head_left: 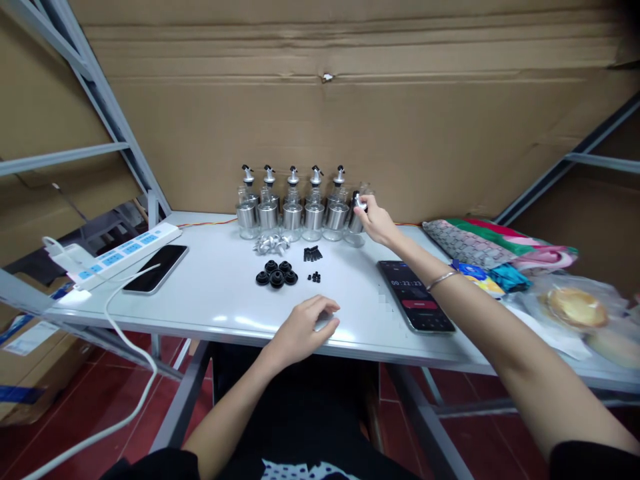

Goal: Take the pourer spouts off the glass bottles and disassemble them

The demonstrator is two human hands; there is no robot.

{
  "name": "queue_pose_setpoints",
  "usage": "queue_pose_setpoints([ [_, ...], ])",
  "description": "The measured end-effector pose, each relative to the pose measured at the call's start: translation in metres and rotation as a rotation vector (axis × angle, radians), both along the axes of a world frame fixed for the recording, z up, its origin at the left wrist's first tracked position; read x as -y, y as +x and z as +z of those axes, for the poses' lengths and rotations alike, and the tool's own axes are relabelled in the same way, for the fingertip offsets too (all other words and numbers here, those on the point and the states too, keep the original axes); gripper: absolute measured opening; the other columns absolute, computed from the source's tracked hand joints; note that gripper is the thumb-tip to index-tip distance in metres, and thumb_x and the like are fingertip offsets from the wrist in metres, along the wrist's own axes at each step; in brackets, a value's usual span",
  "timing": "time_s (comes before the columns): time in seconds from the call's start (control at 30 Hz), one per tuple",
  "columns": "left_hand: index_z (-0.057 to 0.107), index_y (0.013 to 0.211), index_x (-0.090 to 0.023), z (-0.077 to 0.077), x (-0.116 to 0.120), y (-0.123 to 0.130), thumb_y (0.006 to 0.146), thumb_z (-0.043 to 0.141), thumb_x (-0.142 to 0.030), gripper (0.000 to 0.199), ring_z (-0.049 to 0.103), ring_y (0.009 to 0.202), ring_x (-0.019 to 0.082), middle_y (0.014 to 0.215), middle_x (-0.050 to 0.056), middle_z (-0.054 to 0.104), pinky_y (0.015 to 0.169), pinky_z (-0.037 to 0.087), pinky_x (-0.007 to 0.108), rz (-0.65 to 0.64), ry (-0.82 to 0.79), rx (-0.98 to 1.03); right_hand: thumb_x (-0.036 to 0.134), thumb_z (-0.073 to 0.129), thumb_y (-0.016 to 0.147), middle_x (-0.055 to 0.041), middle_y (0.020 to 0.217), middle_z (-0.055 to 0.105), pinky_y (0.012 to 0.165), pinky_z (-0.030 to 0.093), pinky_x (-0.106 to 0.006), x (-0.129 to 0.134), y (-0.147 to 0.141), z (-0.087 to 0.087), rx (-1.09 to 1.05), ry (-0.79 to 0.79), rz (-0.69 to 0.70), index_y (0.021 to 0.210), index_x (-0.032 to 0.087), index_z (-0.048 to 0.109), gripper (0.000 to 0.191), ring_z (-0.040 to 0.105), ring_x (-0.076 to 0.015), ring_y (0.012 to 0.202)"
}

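Glass bottles with steel sleeves (293, 217) stand in two rows at the back of the white table; the back row carries silver pourers with black tips (316, 175). At the right end of the rows, my right hand (374, 217) is closed around a silver pourer (359, 203) at the top of a bottle. My left hand (306, 327) rests near the front edge, fingers curved and apart, holding nothing. Between the hands and bottles lie silver spouts (272, 245), round black stoppers (277, 275), thin black pieces (313, 253) and tiny black caps (315, 277).
At the left are a white power strip (131, 252), a phone (156, 269) and a white cable. A phone showing a timer (416, 297) lies under my right forearm. Folded cloth (475, 241), packets and a wrapped pastry (577, 307) sit at the right. Cardboard (320, 120) stands behind.
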State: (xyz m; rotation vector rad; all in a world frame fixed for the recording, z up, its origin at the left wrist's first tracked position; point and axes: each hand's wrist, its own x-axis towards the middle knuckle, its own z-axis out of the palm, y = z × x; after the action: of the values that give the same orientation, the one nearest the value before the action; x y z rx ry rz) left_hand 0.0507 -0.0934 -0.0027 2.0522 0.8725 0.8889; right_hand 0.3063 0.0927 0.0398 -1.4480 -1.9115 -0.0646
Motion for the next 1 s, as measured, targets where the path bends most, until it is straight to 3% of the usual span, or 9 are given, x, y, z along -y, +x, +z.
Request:
queue_pose_setpoints([
  [0.17, 0.058, 0.102, -0.018, -0.001, 0.000, -0.001, 0.085, 0.052, -0.025, 0.019, 0.060, 0.092, 0.016, 0.099, 0.006, 0.062, 0.084, 0.047, 0.028, -0.011, -0.033, 0.014, 0.053, 0.025, 0.090, -0.0182, 0.110, 0.060, 0.087, 0.043, -0.051, -0.007, -0.002, 0.005, -0.003, -0.048, -0.007, 0.114, 0.019, 0.041, 0.045, 0.060, -0.0311, 0.096],
  [0.27, 0.056, 0.105, -0.019, 0.002, -0.001, -0.002, 0.085, 0.053, -0.025, 0.021, 0.060, 0.091, 0.015, 0.102, 0.006, 0.062, 0.083, 0.047, 0.027, 0.010, -0.081, 0.062, 0.057, 0.021, 0.091, -0.0174, 0.116, 0.059, 0.100, 0.029, -0.063, 0.000, -0.008, 0.008, -0.018, 0.005, -0.044, 0.114, 0.020, 0.040, 0.047, 0.054, -0.0335, 0.110],
  [0.37, 0.054, 0.107, -0.019, 0.009, -0.007, -0.005, 0.085, 0.053, -0.025, 0.022, 0.061, 0.092, 0.014, 0.108, 0.007, 0.061, 0.082, 0.047, 0.027, 0.030, -0.094, 0.100, 0.059, 0.020, 0.090, -0.0153, 0.118, 0.058, 0.103, 0.020, -0.068, 0.011, -0.014, 0.010, -0.055, 0.035, -0.056, 0.114, 0.022, 0.040, 0.049, 0.050, -0.0344, 0.118],
  [0.53, 0.053, 0.108, -0.018, 0.034, -0.038, -0.012, 0.085, 0.052, -0.023, 0.023, 0.061, 0.094, 0.015, 0.112, 0.007, 0.059, 0.084, 0.047, 0.028, 0.071, 0.117, 0.071, 0.060, 0.021, 0.090, -0.0159, 0.122, 0.055, 0.101, 0.021, -0.069, 0.018, -0.015, 0.020, -0.077, 0.062, -0.076, 0.117, 0.022, 0.041, 0.051, 0.043, -0.0364, 0.124],
  [0.67, 0.049, 0.113, -0.019, 0.056, -0.069, -0.013, 0.084, 0.051, -0.021, 0.029, 0.057, 0.102, 0.017, 0.115, 0.008, 0.054, 0.085, 0.047, 0.030, 0.173, 0.451, 0.074, 0.059, 0.026, 0.091, -0.0139, 0.133, 0.045, 0.104, 0.023, -0.064, 0.034, -0.029, 0.043, -0.150, 0.324, -0.072, 0.120, 0.025, 0.044, 0.048, 0.030, -0.0344, 0.133],
  [0.8, 0.040, 0.122, -0.021, 0.064, -0.096, -0.002, 0.082, 0.056, -0.025, 0.043, 0.056, 0.103, 0.019, 0.121, 0.009, 0.051, 0.088, 0.046, 0.032, 0.219, 0.623, 0.099, 0.050, 0.040, 0.090, -0.0112, 0.118, 0.049, 0.099, 0.036, -0.053, 0.071, -0.079, 0.058, -0.233, 0.442, 0.040, 0.114, 0.025, 0.051, 0.037, 0.044, -0.0285, 0.118],
  [0.9, 0.032, 0.125, -0.021, 0.057, -0.112, 0.005, 0.083, 0.057, -0.034, 0.051, 0.058, 0.103, 0.021, 0.120, 0.011, 0.053, 0.085, 0.047, 0.033, 0.263, 0.662, 0.136, 0.042, 0.049, 0.088, -0.0079, 0.101, 0.055, 0.090, 0.044, -0.043, 0.094, -0.122, 0.048, -0.288, 0.375, 0.189, 0.104, 0.023, 0.055, 0.026, 0.053, -0.0233, 0.100],
  [1.0, 0.034, 0.117, -0.020, 0.042, -0.124, 0.003, 0.086, 0.052, -0.037, 0.040, 0.062, 0.089, 0.021, 0.101, 0.009, 0.061, 0.072, 0.047, 0.031, 0.363, 0.612, 0.118, 0.034, 0.049, 0.087, -0.0063, 0.095, 0.060, 0.082, 0.046, -0.036, 0.099, -0.145, 0.025, -0.383, 0.296, 0.263, 0.100, 0.020, 0.054, 0.019, 0.056, -0.0197, 0.091],
])
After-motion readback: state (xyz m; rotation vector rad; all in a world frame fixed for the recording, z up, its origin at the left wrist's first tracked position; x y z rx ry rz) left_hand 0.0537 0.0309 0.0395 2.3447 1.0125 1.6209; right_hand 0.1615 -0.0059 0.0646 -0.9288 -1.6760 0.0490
